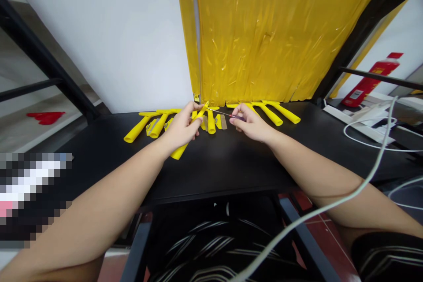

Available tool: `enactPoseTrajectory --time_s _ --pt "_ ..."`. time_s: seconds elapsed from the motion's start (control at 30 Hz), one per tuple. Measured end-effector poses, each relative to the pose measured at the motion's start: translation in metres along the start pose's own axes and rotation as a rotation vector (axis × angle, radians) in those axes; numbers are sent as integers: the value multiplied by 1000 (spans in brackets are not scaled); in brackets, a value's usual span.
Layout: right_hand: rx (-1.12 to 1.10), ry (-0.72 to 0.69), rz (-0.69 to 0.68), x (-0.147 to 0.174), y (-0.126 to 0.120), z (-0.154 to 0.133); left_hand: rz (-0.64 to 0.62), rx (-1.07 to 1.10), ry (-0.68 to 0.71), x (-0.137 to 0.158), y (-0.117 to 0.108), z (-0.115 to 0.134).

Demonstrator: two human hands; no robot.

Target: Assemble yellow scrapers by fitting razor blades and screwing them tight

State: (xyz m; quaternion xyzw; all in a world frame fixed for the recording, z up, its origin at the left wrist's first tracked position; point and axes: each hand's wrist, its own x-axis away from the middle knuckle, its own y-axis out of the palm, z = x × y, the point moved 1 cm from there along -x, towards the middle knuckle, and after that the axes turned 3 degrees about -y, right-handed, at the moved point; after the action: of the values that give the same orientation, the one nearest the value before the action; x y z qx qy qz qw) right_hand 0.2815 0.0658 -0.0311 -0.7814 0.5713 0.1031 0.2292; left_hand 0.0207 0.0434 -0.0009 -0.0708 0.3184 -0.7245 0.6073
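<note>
My left hand (185,127) is closed around a yellow scraper (180,152) with a hollow tube handle, its head raised and tilted up past my fingers. In my right hand (249,124) is a screwdriver (220,112) with a dark reddish handle. Its thin shaft points left and its tip meets or nearly meets the scraper's head; exact contact is too small to tell. Several like yellow scrapers lie on the black table, some on the left (135,132) and some on the right (272,114). Small yellow plates (218,121) and a grey metal strip (224,122) lie between them.
A yellow plastic strip curtain (264,35) and a white panel (125,31) stand behind the black table (221,172). A white cable (317,211) crosses before my right forearm. A red bottle (370,80) stands at right; a red item (45,117) lies on the left shelf.
</note>
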Motion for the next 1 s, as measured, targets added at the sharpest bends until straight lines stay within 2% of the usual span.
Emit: enactPoseTrajectory --time_s 0.17,0.4,0.5,0.63,0.8,1.0 --pt "120 69 -34 -3 -2 4 1 0 9 1 -1 1" --pt "139 -70 -7 2 -1 -7 6 11 0 0 0 1" --pt "231 -52 28 1 -3 -4 5 11 10 -1 -1 0" --pt "238 15 -4 -1 -5 0 -12 -1 11 0 0 2" --pt "143 -89 -4 3 -2 -7 -5 18 14 0 0 2" --pt "304 -57 55 3 -3 -11 3 10 35 0 -1 1"
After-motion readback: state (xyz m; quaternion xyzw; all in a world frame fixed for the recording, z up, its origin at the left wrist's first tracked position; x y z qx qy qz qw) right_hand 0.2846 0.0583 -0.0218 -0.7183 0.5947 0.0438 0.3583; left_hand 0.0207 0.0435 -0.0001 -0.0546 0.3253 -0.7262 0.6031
